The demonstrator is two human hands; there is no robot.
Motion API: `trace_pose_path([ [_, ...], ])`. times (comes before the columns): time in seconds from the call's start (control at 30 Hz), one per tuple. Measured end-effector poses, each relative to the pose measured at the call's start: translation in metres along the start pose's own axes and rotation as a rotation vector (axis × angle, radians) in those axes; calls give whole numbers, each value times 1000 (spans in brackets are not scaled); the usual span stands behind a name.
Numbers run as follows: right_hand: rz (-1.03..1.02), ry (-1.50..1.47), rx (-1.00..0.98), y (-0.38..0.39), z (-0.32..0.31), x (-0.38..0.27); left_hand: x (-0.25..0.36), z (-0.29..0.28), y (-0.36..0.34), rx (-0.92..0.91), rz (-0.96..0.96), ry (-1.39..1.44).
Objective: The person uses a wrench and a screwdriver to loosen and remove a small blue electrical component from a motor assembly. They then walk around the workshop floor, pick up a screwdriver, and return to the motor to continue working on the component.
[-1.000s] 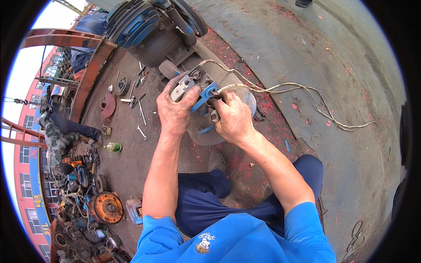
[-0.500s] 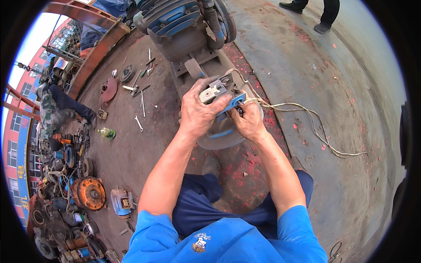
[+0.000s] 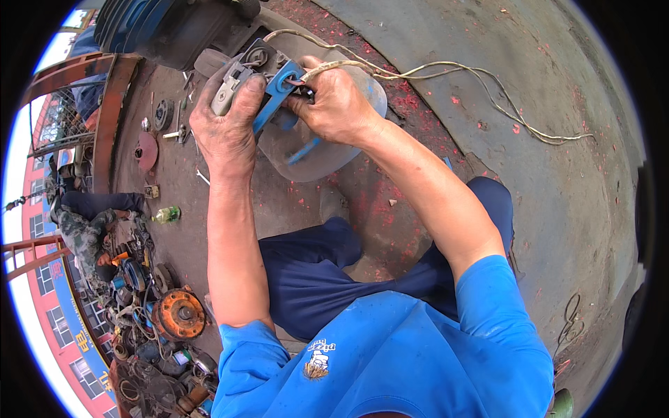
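Note:
My left hand (image 3: 226,136) is closed around an open electrical switch unit with a grey block (image 3: 230,90) and a blue side plate (image 3: 277,90). Its thumb presses near the block. At a round hole in the plate, my right hand (image 3: 338,104) pinches a pale cable (image 3: 326,67) where it meets the plate. The fingertips are partly hidden behind plate and cable. The unit is held over a dusty rounded tank (image 3: 313,155) with blue patches. A compressor body (image 3: 188,35) with blue fins stands beyond my left hand.
Long loose cable (image 3: 502,104) trails right across the floor. At left lie an orange round part (image 3: 179,313), piled machine parts, a green bottle (image 3: 167,214) and a red disc (image 3: 145,152). A person in camouflage (image 3: 83,233) crouches there, near an orange metal frame (image 3: 108,125).
My view has shifted, so hands, switch unit and compressor appear farther up and left. Both hands keep their grip; the unit appears more tilted. The standing person's legs have left the view.

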State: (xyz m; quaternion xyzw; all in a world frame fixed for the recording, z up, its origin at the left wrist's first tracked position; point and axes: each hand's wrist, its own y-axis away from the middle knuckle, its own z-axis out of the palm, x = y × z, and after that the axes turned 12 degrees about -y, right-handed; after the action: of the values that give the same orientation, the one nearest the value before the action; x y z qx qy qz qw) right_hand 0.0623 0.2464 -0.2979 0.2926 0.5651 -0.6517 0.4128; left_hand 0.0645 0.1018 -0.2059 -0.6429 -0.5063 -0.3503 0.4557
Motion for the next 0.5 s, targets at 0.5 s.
trace_pose_path([
  [0.5, -72, 171, 12, 0, 4, 6, 2, 6, 1, -12, 13, 46],
])
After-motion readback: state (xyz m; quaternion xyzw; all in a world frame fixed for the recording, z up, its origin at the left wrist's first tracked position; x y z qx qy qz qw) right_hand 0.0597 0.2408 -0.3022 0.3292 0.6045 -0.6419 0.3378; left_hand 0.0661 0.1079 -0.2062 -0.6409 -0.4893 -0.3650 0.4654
